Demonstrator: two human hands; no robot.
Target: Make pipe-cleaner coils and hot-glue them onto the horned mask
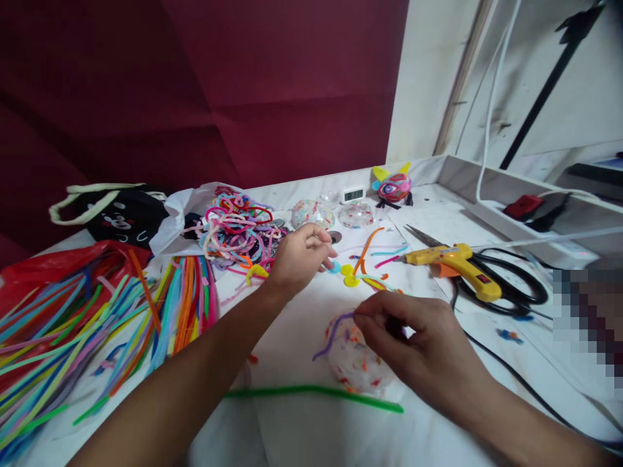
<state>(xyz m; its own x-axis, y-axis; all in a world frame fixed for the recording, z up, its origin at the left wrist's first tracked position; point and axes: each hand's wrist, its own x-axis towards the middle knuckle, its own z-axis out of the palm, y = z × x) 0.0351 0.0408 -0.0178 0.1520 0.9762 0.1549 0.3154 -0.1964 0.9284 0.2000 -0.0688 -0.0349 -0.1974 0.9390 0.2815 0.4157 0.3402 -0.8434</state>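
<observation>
My right hand (416, 340) is pinched on a bent purple pipe cleaner (331, 337), held over a clear plastic dome (355, 363) speckled with coloured bits. Farther back, my left hand (302, 256) reaches out with curled fingers and touches a small light-blue piece (333, 266) on the white table (302, 428). A yellow curled shape (349, 275) lies just right of that piece. A long green pipe cleaner (316, 392) lies on the table in front of the dome.
Many coloured pipe cleaners (87, 324) spread over the left side, with a tangled heap (236, 230) behind. A yellow glue gun (455, 263), black scissors (511, 282) and a black cord lie at the right. More clear domes (355, 215), a small clock (353, 194) and a colourful figure (393, 186) stand at the back.
</observation>
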